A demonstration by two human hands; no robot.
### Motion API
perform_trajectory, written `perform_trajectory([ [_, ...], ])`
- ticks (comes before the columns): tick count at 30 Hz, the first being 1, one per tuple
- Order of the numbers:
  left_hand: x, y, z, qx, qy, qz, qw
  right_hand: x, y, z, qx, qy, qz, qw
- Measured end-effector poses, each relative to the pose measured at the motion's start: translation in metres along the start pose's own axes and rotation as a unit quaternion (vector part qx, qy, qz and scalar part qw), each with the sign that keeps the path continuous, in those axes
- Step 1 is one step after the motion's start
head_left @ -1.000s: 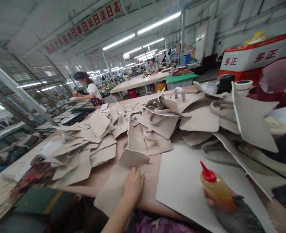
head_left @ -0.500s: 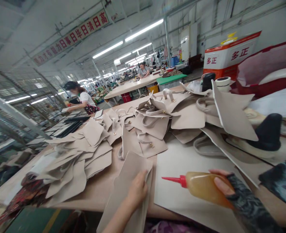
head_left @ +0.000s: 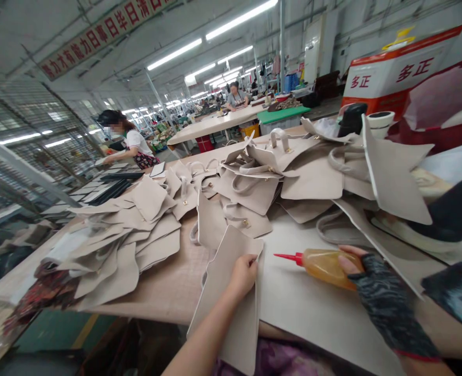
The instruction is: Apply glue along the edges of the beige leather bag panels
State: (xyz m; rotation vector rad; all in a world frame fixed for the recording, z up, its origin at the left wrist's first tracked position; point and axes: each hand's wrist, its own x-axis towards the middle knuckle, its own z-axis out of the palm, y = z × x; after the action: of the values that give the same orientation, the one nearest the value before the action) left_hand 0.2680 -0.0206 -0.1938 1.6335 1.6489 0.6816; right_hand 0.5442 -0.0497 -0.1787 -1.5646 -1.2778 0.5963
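My left hand (head_left: 243, 274) is closed on the right edge of a beige bag panel (head_left: 225, 308), which lies tilted at the table's front edge. In my right hand (head_left: 352, 261) is a squeeze bottle (head_left: 321, 265) of amber liquid, its red pointed nozzle aimed left toward the panel. The nozzle tip is a little apart from my left hand. Under the bottle lies a flat, pale board (head_left: 305, 308). A dark patterned sleeve (head_left: 391, 308) covers my right wrist and leaves the fingers bare.
Handled beige bag pieces (head_left: 250, 183) are heaped beyond my hands. Flat beige panels (head_left: 125, 245) lie in a loose pile at left. A black conical object (head_left: 450, 214) is at right. One person (head_left: 125, 138) works at far left, another (head_left: 237, 96) at a far table.
My left hand has moved up and to the right with the bag panel. The bottle is slightly higher and further right in view. The camera view has shifted slightly.
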Motion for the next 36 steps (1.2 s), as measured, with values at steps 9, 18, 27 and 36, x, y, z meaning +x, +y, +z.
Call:
perform_trajectory([
  [9,0.003,-0.003,0.010,-0.076,0.048,-0.104,0.990,0.001,-0.027,0.030,-0.001,-0.047,-0.026,0.999],
  [18,0.004,-0.005,0.012,-0.084,0.039,-0.120,0.988,0.009,-0.031,0.043,-0.034,-0.035,-0.088,0.995],
  [27,0.001,-0.004,0.011,-0.079,0.024,-0.123,0.989,0.016,-0.023,0.042,-0.066,-0.064,-0.061,0.994],
  [36,0.001,-0.003,0.011,-0.079,0.022,-0.128,0.988,0.012,-0.026,0.039,-0.062,-0.083,-0.066,0.992],
])
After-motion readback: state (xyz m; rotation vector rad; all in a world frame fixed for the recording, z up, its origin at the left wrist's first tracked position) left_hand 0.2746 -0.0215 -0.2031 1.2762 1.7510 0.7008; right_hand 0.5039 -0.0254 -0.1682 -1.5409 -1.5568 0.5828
